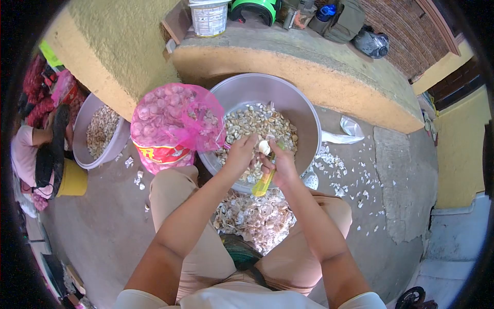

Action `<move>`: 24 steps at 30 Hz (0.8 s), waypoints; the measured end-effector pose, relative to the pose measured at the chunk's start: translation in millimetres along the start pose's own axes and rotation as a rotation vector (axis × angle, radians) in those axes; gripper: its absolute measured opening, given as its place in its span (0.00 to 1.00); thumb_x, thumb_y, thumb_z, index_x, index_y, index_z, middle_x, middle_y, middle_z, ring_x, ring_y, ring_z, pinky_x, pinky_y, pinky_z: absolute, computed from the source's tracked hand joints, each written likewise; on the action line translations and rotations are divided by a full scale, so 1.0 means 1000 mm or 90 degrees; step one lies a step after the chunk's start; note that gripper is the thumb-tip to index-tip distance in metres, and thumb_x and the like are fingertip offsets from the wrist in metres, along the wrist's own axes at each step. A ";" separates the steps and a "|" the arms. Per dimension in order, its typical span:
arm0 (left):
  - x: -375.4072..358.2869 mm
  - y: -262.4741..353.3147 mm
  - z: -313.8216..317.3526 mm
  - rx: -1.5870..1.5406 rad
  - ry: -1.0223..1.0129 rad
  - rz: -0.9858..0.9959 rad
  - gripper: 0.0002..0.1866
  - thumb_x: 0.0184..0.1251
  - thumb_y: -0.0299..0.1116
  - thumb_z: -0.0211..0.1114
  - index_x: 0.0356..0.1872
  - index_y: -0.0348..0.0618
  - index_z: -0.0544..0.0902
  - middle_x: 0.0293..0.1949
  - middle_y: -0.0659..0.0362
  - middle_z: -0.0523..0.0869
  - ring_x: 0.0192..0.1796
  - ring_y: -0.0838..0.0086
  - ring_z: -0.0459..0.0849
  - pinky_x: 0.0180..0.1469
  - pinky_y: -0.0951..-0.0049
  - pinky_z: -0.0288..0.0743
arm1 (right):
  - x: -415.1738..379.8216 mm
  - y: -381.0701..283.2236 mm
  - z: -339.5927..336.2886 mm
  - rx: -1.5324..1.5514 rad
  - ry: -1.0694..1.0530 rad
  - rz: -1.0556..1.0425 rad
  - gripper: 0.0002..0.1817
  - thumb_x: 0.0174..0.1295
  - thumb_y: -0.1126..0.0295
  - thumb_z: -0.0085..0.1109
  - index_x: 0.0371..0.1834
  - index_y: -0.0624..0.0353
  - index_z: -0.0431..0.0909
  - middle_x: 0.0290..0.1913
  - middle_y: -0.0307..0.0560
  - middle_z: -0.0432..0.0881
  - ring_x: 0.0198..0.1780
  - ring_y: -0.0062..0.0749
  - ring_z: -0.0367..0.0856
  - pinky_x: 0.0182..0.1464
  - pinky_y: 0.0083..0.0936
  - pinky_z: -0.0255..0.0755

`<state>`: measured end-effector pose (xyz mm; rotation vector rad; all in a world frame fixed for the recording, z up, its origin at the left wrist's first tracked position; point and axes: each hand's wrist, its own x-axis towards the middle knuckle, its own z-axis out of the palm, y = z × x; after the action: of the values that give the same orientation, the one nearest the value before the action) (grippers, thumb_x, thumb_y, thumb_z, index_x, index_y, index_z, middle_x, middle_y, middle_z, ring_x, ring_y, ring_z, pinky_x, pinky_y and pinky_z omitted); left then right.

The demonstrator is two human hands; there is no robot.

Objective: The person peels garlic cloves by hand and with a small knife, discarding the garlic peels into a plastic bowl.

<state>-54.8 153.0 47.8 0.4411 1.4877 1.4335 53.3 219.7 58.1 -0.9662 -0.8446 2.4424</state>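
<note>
My left hand (244, 154) is closed at the near side of the large grey tub, its fingers around a white garlic bulb (264, 148). Close beside it, my right hand (283, 166) is wrapped round a yellow-handled knife (263, 184), whose handle sticks out below the fingers; its blade is hidden. The right thumb is up against the garlic. Under both hands, the large tub (309, 110) holds many loose garlic cloves (262, 121). A pile of papery garlic skins (260, 216) lies between my knees, in front of the tub.
A pink mesh sack of garlic bulbs (172, 110) stands left of the tub. Skin scraps (334, 167) and a plastic bag (345, 131) lie rightward. Further left, a person (38, 147) sits by another tub (82, 123) and a yellow bucket (72, 177). A concrete ledge (288, 59) runs behind.
</note>
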 end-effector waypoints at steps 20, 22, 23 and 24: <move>0.001 0.011 -0.013 -0.202 -0.113 -0.122 0.16 0.55 0.39 0.62 0.40 0.43 0.71 0.25 0.65 0.74 0.23 0.85 0.69 0.20 0.85 0.61 | 0.001 -0.021 -0.005 -0.235 -0.012 -0.150 0.21 0.50 0.74 0.60 0.47 0.65 0.65 0.20 0.37 0.69 0.15 0.17 0.64 0.13 0.16 0.58; -0.001 0.014 -0.012 -0.199 -0.098 -0.104 0.17 0.55 0.39 0.62 0.41 0.42 0.70 0.26 0.65 0.73 0.24 0.85 0.69 0.21 0.85 0.61 | 0.003 -0.024 -0.007 -0.342 0.047 -0.185 0.20 0.50 0.74 0.60 0.45 0.65 0.66 0.20 0.38 0.69 0.14 0.17 0.64 0.12 0.16 0.58; -0.002 0.016 -0.012 -0.186 -0.098 -0.092 0.18 0.55 0.39 0.62 0.43 0.41 0.70 0.26 0.65 0.73 0.24 0.85 0.70 0.21 0.85 0.61 | 0.004 -0.024 -0.007 -0.396 0.077 -0.203 0.19 0.49 0.74 0.61 0.44 0.64 0.67 0.20 0.38 0.70 0.13 0.17 0.64 0.12 0.16 0.58; -0.002 0.017 -0.012 -0.173 -0.098 -0.081 0.19 0.54 0.39 0.63 0.44 0.41 0.69 0.26 0.65 0.73 0.25 0.85 0.70 0.22 0.84 0.62 | 0.004 -0.024 -0.007 -0.381 0.077 -0.196 0.19 0.49 0.74 0.61 0.44 0.64 0.67 0.20 0.38 0.70 0.13 0.17 0.64 0.12 0.16 0.58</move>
<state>-69.6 148.7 61.7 0.2766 1.1580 1.4423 59.0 242.7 68.0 -1.0629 -1.5955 1.8778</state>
